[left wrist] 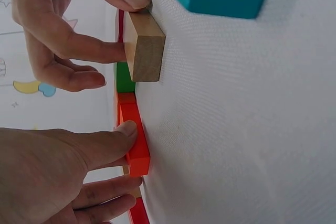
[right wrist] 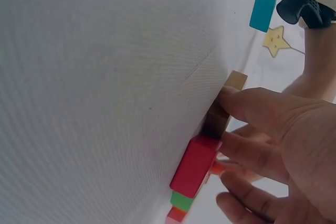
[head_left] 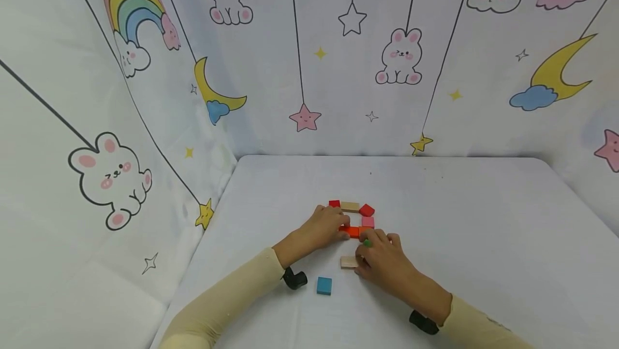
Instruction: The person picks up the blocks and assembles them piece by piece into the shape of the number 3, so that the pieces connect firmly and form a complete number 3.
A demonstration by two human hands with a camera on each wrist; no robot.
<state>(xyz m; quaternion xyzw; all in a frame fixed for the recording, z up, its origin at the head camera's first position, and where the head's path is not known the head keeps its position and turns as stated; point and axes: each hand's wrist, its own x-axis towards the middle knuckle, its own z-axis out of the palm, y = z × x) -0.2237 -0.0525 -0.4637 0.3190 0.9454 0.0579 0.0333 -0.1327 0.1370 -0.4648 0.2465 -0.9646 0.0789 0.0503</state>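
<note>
My left hand [head_left: 326, 226] pinches an orange-red block [left wrist: 137, 142] between thumb and fingers, at the near side of a ring of small blocks. Close by on the right, my right hand [head_left: 387, 257] grips a plain wooden block [head_left: 348, 262] with thumb and fingertips. A green block [head_left: 367, 242] shows partly under the right hand. The right wrist view has a crimson block [right wrist: 195, 166] right beside the wooden one; the right hand hides it in the head view. An orange block [head_left: 366, 229] adjoins the orange-red one.
Around the far side run a red block [head_left: 335, 204], a second wooden block [head_left: 350, 207], a red angular block [head_left: 367, 210] and a pink block [head_left: 368, 222]. A teal block [head_left: 324, 286] lies apart, nearer. White cloth covers the table [head_left: 483, 220]; a printed curtain [head_left: 271, 69] hangs behind.
</note>
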